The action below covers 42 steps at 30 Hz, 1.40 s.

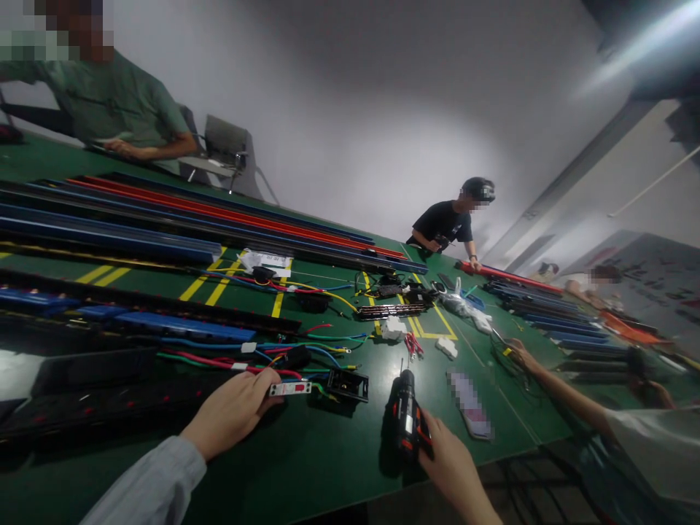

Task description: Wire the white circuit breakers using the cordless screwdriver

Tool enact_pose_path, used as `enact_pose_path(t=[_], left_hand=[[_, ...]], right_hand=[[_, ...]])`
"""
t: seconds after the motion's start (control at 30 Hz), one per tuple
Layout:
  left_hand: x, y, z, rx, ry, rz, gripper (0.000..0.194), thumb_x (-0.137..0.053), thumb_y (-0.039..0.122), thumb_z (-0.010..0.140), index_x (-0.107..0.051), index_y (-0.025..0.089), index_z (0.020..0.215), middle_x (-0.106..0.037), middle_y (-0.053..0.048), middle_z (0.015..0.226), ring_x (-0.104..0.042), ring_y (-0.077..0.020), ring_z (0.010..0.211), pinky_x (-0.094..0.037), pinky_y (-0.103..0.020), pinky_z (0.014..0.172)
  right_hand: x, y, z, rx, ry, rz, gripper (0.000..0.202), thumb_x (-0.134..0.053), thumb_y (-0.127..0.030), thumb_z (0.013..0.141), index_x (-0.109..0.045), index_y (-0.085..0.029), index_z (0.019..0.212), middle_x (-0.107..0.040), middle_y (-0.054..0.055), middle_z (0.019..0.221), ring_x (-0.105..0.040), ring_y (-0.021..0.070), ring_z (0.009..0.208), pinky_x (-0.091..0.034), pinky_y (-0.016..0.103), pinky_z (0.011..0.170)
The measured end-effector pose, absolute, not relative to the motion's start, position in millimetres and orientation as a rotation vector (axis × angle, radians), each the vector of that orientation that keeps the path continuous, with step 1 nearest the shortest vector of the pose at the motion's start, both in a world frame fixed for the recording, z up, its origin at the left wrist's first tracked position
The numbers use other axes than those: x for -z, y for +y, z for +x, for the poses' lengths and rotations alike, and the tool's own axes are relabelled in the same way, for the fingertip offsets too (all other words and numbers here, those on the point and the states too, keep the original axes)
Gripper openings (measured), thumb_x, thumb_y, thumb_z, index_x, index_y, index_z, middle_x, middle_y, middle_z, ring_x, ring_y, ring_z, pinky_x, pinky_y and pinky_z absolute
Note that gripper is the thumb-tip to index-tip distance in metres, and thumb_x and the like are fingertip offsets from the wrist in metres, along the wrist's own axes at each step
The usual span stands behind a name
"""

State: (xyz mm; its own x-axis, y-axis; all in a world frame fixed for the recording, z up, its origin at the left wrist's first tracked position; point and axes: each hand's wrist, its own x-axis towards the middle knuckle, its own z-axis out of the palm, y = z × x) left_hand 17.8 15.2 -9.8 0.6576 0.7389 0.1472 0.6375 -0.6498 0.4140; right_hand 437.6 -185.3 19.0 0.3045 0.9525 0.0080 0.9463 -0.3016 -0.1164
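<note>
My left hand (238, 408) pinches a small white block with a red switch (291, 389), close to the ends of red, blue and green wires (208, 362). Right beside the block lies a black open socket housing (348, 385). My right hand (445, 456) is wrapped round the handle of a black and orange power screwdriver (405, 415), whose thin bit points away from me over the green table (328, 467). Small red leads (414, 345) and white connectors (394, 329) sit beyond the bit.
A phone (470, 405) lies right of the screwdriver. Long blue and red rails (230, 219) stretch across the left and back. Another person's hand (519, 356) holds a cable at the right. More people stand or sit around the table.
</note>
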Motion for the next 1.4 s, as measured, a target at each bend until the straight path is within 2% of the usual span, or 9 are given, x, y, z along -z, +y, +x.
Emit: enact_pose_path(t=[0.23,0.43,0.63,0.73,0.8,0.87,0.97,1.2,1.4], left_hand=[[7.5,14.1,20.6,-0.433,1.107,2.541,0.032,-0.041,0.045,0.097,-0.059,0.023,0.109,-0.07,-0.007,0.095,-0.064,-0.0227,0.084,-0.042,-0.034,0.076],[13.5,15.9,23.3,-0.378,1.157,2.538,0.034,-0.039,0.047,0.097,-0.059,0.023,0.111,-0.07,-0.007,0.097,-0.064,-0.0236,0.087,-0.042,-0.035,0.078],[14.6,20.4,25.8,-0.382,1.14,2.552,0.035,-0.037,0.048,0.098,-0.058,0.023,0.111,-0.069,-0.007,0.101,-0.064,-0.0235,0.09,-0.042,-0.035,0.079],[12.5,24.6,27.0,-0.391,1.128,2.578,0.034,-0.038,0.047,0.098,-0.058,0.023,0.111,-0.069,-0.007,0.101,-0.064,-0.0235,0.09,-0.043,-0.035,0.079],[11.6,29.4,27.0,-0.397,1.113,2.6,0.035,-0.038,0.047,0.097,-0.058,0.022,0.111,-0.069,-0.007,0.1,-0.064,-0.0232,0.089,-0.043,-0.035,0.079],[11.4,35.6,26.5,-0.399,1.106,2.621,0.035,-0.038,0.048,0.097,-0.058,0.022,0.111,-0.07,-0.007,0.098,-0.065,-0.0231,0.087,-0.044,-0.034,0.079],[11.5,46.1,25.8,-0.37,1.147,2.64,0.037,-0.037,0.048,0.097,-0.057,0.022,0.113,-0.07,-0.008,0.096,-0.065,-0.0242,0.085,-0.044,-0.035,0.077],[5.5,56.3,28.3,-0.272,1.243,2.572,0.039,-0.035,0.049,0.096,-0.054,0.021,0.116,-0.07,-0.01,0.1,-0.066,-0.0262,0.088,-0.045,-0.037,0.076],[-6.2,49.3,30.4,-0.252,1.284,2.507,0.04,-0.034,0.049,0.096,-0.054,0.02,0.112,-0.07,-0.011,0.099,-0.064,-0.0263,0.09,-0.044,-0.036,0.078]], right_hand=[[-20.1,-198.0,427.9,-0.341,-1.375,-2.277,0.064,-0.062,-0.03,0.073,-0.05,-0.034,0.136,-0.072,0.005,0.109,-0.07,0.0288,0.094,-0.051,0.034,0.073],[-17.4,-200.1,382.3,-0.614,-0.518,-1.681,0.051,-0.077,-0.059,0.061,-0.067,-0.015,0.084,-0.068,0.004,0.066,-0.064,0.0212,0.058,-0.054,0.033,0.057],[-25.5,-187.8,341.8,-0.875,-0.32,-1.195,0.045,-0.073,-0.049,0.075,-0.065,-0.019,0.107,-0.073,0.004,0.089,-0.055,0.0115,0.048,-0.057,0.042,0.067],[-26.7,-183.9,333.8,-0.929,-0.446,-1.197,0.041,-0.07,-0.047,0.079,-0.069,-0.015,0.104,-0.068,0.001,0.065,-0.052,0.0113,0.047,-0.053,0.031,0.06],[-26.7,-180.5,329.7,-0.922,-0.513,-1.226,0.044,-0.071,-0.049,0.078,-0.07,-0.012,0.102,-0.063,0.001,0.056,-0.052,0.0127,0.047,-0.046,0.025,0.05],[-27.6,-176.3,324.8,-0.903,-0.526,-1.246,0.049,-0.074,-0.051,0.074,-0.07,-0.012,0.102,-0.069,0.006,0.068,-0.053,0.0126,0.045,-0.042,0.025,0.044],[-31.0,-169.8,316.4,-0.901,-0.526,-1.271,0.049,-0.077,-0.052,0.07,-0.07,-0.014,0.1,-0.073,0.011,0.09,-0.054,0.0123,0.044,-0.044,0.027,0.044],[-30.7,-162.2,301.0,-0.911,-0.516,-1.241,0.055,-0.086,-0.042,0.061,-0.068,-0.015,0.107,-0.073,0.013,0.101,-0.053,0.0114,0.047,-0.046,0.03,0.049],[-25.4,-166.2,308.3,-0.949,-0.528,-1.274,0.053,-0.083,-0.044,0.066,-0.071,-0.011,0.105,-0.068,0.006,0.064,-0.054,0.0152,0.052,-0.045,0.029,0.054]])
